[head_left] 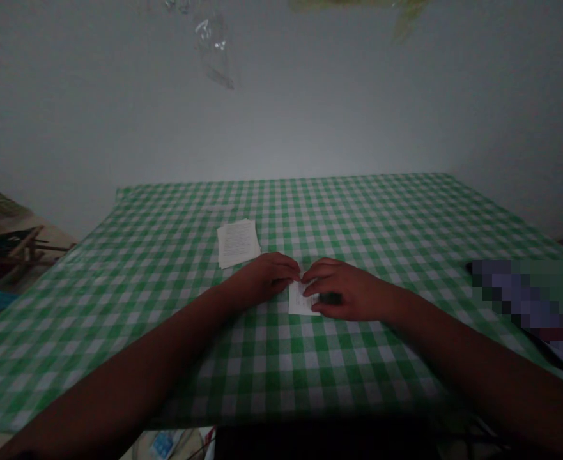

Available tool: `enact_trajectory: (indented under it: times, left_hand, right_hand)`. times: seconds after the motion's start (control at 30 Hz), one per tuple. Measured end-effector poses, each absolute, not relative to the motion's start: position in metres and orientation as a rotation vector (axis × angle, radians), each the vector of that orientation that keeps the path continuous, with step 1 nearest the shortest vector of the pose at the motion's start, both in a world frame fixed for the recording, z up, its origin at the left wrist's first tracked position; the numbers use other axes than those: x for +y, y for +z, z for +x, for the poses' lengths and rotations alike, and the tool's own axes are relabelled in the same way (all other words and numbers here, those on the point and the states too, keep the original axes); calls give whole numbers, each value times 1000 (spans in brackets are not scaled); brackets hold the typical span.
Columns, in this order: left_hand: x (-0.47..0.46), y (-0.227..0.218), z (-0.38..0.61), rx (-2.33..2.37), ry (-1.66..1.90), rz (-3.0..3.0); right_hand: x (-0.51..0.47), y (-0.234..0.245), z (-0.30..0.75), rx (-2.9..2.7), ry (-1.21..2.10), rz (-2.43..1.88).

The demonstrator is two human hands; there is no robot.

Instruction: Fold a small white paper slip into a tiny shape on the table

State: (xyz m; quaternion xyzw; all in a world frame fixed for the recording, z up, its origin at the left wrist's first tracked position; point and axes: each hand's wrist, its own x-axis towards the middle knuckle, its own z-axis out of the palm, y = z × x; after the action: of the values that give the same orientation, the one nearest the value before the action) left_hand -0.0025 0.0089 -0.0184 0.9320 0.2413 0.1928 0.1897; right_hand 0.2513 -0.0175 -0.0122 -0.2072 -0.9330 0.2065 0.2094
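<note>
A small white sheet of printed paper point(302, 305) lies on the checked tablecloth in front of me. At its upper left edge my left hand point(272, 275) has its fingers closed together, the tips at the paper's top. My right hand point(346, 291) grips the same sheet from the right, fingertips on its upper part and thumb near its lower right corner. The two hands' fingertips nearly meet at the top edge, covering part of the paper. Beyond my left hand lies a slightly uneven stack of printed paper sheets point(239, 241).
A green and white checked tablecloth point(358, 223) covers the table, which stands against a pale wall point(310, 115). At the right edge lies a dark-rimmed device with a pixelated surface point(540, 306). A thin pale strip point(218, 208) rests behind the stack. Blue and wooden items are left of the table.
</note>
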Motion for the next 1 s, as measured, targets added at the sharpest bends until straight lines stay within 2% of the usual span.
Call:
enact_trajectory:
  times: [0.2,1.0]
  left_hand:
    - [14,-19,-11,843,510,2566]
    - [16,-13,-18,885,431,2591]
  right_hand:
    - [-20,-11,249,-2643,516,-582]
    - [-24,-12,247,-2683,464,-683]
